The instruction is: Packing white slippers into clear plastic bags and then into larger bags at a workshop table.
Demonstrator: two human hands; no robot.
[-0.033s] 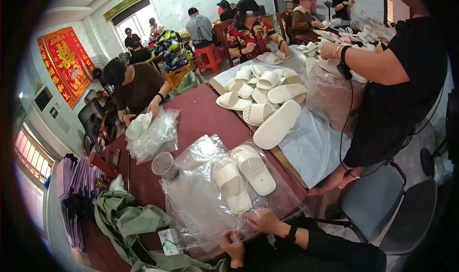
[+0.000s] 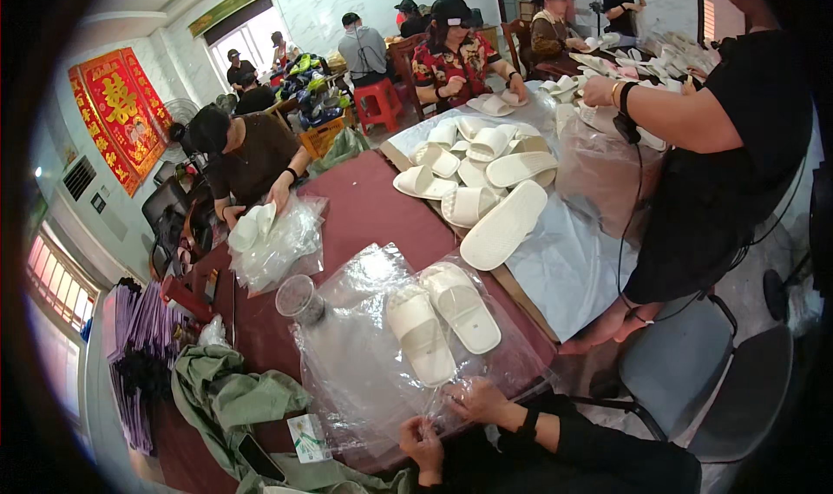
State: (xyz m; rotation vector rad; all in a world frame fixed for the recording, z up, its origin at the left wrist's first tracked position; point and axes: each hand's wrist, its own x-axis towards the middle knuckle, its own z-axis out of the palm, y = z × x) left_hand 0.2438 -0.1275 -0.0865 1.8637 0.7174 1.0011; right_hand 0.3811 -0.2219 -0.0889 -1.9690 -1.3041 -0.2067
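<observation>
A pair of cream slippers [image 2: 444,320] lies on a stack of clear plastic bags [image 2: 347,355] at the near side of the table; I cannot tell whether the slippers are inside the top bag or on it. At the near edge of that plastic, the fingers of my left hand [image 2: 423,449] are pinched on the film. Just right of it and below the slippers' near ends, my right hand [image 2: 479,403] is closed on the bag edge too, its fingertips partly hidden. Past the slippers, many more of them form a loose pile [image 2: 482,168] on a covered board.
The dark red table [image 2: 364,199] holds a clear plastic cup [image 2: 298,300], green cloth [image 2: 234,398], a phone [image 2: 260,459] and a small white box [image 2: 309,438]. Across the table a person [image 2: 252,160] handles a slipper and bags; another stands at the right beside a grey chair [image 2: 677,355].
</observation>
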